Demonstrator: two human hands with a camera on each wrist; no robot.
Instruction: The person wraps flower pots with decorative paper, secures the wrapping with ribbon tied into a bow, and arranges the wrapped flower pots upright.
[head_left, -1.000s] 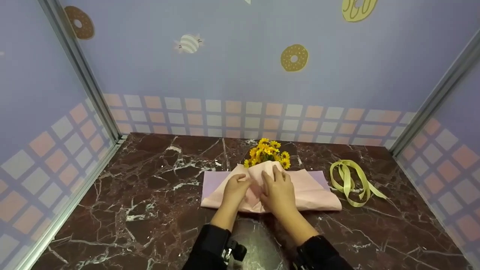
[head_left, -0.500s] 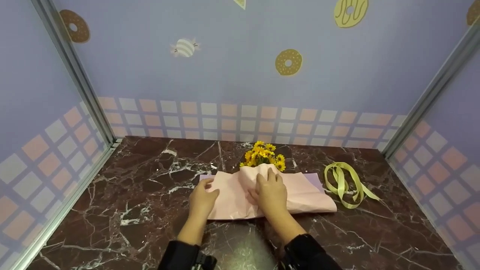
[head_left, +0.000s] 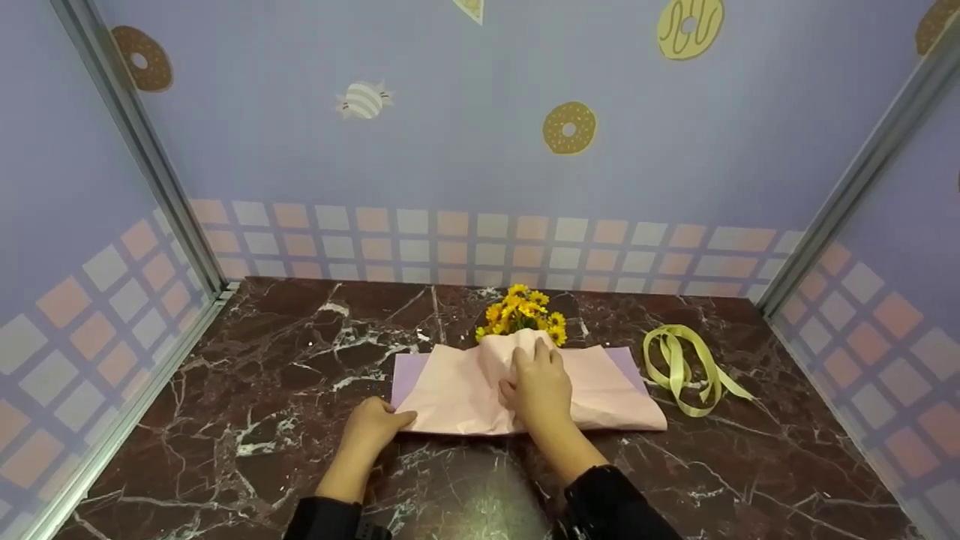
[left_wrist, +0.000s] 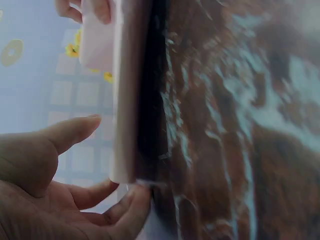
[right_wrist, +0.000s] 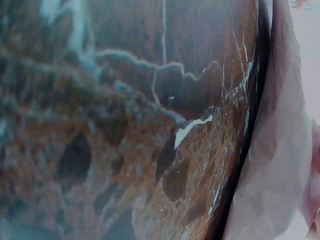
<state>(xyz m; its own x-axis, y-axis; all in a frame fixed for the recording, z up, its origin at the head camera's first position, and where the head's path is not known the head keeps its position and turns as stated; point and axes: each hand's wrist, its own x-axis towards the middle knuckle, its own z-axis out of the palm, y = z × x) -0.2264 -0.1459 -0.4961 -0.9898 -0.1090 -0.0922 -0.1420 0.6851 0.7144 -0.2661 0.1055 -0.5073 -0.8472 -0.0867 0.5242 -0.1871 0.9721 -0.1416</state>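
Yellow flowers (head_left: 517,309) stick out beyond the far side of a pink sheet of wrapping paper (head_left: 454,386), their stems hidden under it. A purple sheet (head_left: 406,372) shows behind the pink one at both sides. My right hand (head_left: 541,390) grips the raised fold of pink paper just below the blooms, fingers bent over it. My left hand (head_left: 371,424) is at the near left corner of the paper. In the left wrist view, the left fingertips (left_wrist: 142,192) touch that corner while the thumb (left_wrist: 80,131) stands apart from it.
A loosely looped yellow-green ribbon (head_left: 712,367) lies to the right of the paper. The dark marble tabletop (head_left: 262,390) is bounded by a patterned back wall (head_left: 450,150) and side panels with metal posts.
My left hand has moved from the middle of the paper, leftward along it and down to its near left corner. The right hand keeps hold of the fold.
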